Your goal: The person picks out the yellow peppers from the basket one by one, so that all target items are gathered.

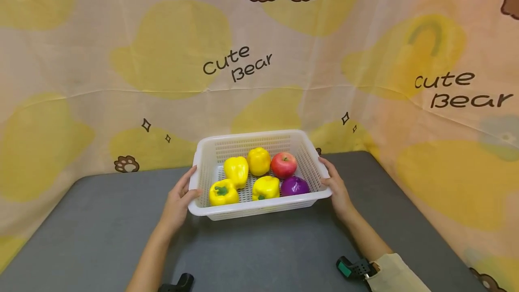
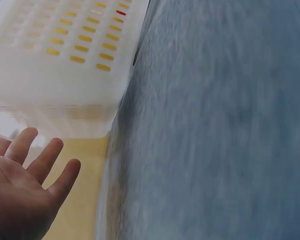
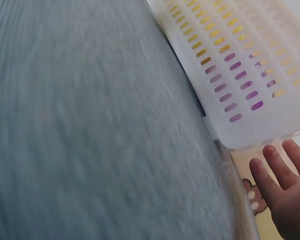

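Note:
A white plastic basket [image 1: 259, 213] with slotted walls is held at both ends. At its left end my left hand [image 1: 177, 202] grips the rim, thumb on top and fingers along the outside. The right hand [image 1: 337, 190] holds the opposite end in the same way. Inside lie several yellow bell peppers [image 1: 236, 171], a red apple [image 1: 284, 165] and a purple onion [image 1: 295, 186]. In the left wrist view, spread fingers show beside the basket wall [image 2: 50, 80]. In the right wrist view, fingertips are near the basket's lower edge [image 3: 260, 132]. Whether the basket touches the table cannot be told.
The dark grey table [image 1: 259, 251] extends around the basket. A patterned cloth [image 1: 170, 48] with "cute bear" lettering hangs behind and along the right side. Black wrist devices [image 1: 357, 268] are on both forearms, and a light sleeve [image 1: 395, 274] covers the right one.

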The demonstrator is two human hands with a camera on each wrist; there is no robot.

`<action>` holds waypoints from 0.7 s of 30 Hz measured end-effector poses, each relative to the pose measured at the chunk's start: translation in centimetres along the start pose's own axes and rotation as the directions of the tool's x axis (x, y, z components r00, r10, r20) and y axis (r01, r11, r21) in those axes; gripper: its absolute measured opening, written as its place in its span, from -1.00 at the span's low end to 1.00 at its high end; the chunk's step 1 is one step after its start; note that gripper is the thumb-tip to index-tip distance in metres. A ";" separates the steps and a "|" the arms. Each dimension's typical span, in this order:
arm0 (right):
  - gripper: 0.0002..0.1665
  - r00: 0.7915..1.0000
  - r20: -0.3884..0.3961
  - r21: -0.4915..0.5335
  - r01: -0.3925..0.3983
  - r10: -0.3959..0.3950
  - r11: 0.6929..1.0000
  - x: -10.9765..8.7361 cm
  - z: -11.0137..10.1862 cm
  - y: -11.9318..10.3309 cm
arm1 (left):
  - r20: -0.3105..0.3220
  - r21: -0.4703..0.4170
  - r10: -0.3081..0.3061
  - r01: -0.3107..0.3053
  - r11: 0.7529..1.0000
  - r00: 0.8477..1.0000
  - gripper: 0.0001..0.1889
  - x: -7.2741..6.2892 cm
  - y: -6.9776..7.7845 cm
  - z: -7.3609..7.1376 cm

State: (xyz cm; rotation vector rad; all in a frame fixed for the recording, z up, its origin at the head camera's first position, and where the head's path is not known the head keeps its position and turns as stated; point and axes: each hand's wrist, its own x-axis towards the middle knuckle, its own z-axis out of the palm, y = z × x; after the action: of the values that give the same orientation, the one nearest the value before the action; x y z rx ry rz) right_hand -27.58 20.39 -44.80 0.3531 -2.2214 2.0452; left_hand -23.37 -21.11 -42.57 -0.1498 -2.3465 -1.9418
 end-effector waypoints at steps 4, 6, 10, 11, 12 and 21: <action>-0.21 1.000 0.001 -0.020 0.012 -0.012 1.000 0.1 1.0 0.0 | -0.016 0.006 -0.003 0.003 1.000 1.000 -0.33 -0.2 -0.2 -1.0; -0.21 1.000 0.005 -0.022 0.020 -0.020 1.000 0.2 1.5 0.0 | -0.025 0.012 -0.002 0.003 1.000 1.000 -0.33 -0.4 -0.2 -1.6; -0.22 0.999 0.015 -0.013 0.040 -0.040 0.999 0.4 2.7 0.0 | -0.044 0.022 0.003 -0.002 1.000 0.999 -0.34 -0.8 -0.2 -2.7; -0.22 0.999 0.015 -0.013 0.045 -0.044 0.999 0.4 2.9 0.0 | -0.051 0.019 0.006 -0.005 1.000 0.999 -0.34 -0.8 -0.3 -3.0; -0.22 0.999 0.016 -0.015 0.048 -0.048 0.999 0.4 3.1 0.0 | -0.057 0.017 0.006 -0.005 1.000 0.998 -0.34 -0.9 -0.3 -3.1; -0.26 0.994 0.006 0.027 0.113 -0.113 0.993 0.0 5.2 0.6 | -0.111 -0.016 -0.034 0.032 0.999 0.993 -0.36 -1.3 -0.9 -4.3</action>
State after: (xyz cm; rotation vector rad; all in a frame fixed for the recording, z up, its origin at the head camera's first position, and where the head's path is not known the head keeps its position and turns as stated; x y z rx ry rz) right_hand -27.30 15.30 -45.82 0.4778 -2.1282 2.0200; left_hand -22.13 -25.53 -42.77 -0.0038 -2.2787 -1.9286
